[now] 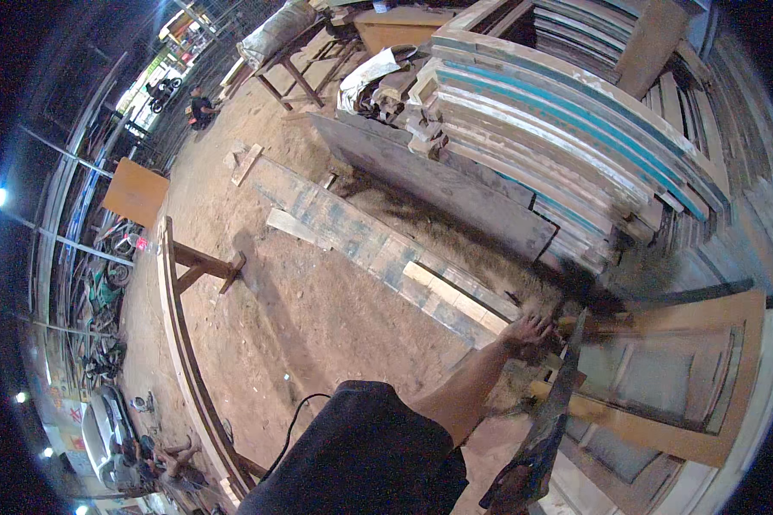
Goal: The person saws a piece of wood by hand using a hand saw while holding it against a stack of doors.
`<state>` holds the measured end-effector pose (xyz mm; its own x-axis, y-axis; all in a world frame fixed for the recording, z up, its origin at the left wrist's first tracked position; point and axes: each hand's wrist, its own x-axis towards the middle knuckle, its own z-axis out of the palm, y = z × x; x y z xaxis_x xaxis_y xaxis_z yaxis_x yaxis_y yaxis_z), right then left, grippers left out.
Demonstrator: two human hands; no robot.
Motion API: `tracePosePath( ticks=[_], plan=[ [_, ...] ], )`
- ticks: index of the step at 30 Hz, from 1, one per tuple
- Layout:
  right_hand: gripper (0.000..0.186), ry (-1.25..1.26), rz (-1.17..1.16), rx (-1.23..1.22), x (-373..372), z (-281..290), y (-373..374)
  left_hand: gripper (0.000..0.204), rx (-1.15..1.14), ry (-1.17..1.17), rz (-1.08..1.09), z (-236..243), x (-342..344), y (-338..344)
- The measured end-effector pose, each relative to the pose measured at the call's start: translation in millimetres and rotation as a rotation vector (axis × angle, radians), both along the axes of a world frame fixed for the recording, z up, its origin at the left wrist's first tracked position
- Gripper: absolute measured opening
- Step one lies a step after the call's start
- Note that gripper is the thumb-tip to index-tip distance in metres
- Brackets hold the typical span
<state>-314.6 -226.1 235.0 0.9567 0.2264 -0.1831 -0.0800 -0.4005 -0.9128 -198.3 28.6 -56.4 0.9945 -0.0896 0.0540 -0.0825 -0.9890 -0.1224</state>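
Note:
My left hand [531,332] reaches in from a black sleeve [365,446]. Its fingers are bent over the near end of a pale wooden strip [459,296], which lies along a long, stained plank [352,227] low over the dirt ground. Just right of this hand, a long dark blade [554,403], looking like a handsaw, slants up from the lower edge with its narrow end near the fingers. The lower part of the blade is dark and unclear. I cannot make out my right hand.
Stacked wooden frames [567,129] fill the upper right, with a wide grey board [438,184] before them. Panelled doors [661,378] lie at the right. A long wooden beam [176,343] on legs stands at the left. People [199,107] sit farther off, near parked motorbikes [103,300].

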Motion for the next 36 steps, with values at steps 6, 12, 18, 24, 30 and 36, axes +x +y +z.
tracePosePath(
  ticks=[6,12,18,24,30,36],
  plan=[
    [0.030,-0.066,-0.057,-0.038,14.4,-20.6,0.0,0.078,-0.235,0.169,-0.032,32.1,33.1,-12.2],
    [0.029,-0.015,-0.020,-0.013,-7.0,-21.9,4.5,0.078,-0.089,0.052,-0.038,-45.0,9.7,3.0],
    [0.028,-0.046,-0.057,-0.036,3.0,-26.8,2.6,0.087,-0.234,0.052,-0.011,-8.8,30.7,-12.0],
    [0.028,-0.081,-0.123,-0.052,13.0,-31.6,-6.3,0.093,-0.265,-0.052,-0.015,13.2,51.0,-24.4],
    [0.027,-0.025,-0.059,-0.012,2.2,-32.3,8.9,0.086,0.136,-0.235,-0.004,-27.1,-2.9,9.8],
    [0.027,-0.083,-0.099,-0.041,24.8,-45.9,1.7,0.072,-0.239,0.023,-0.011,23.7,23.9,-11.8]
  ],
)
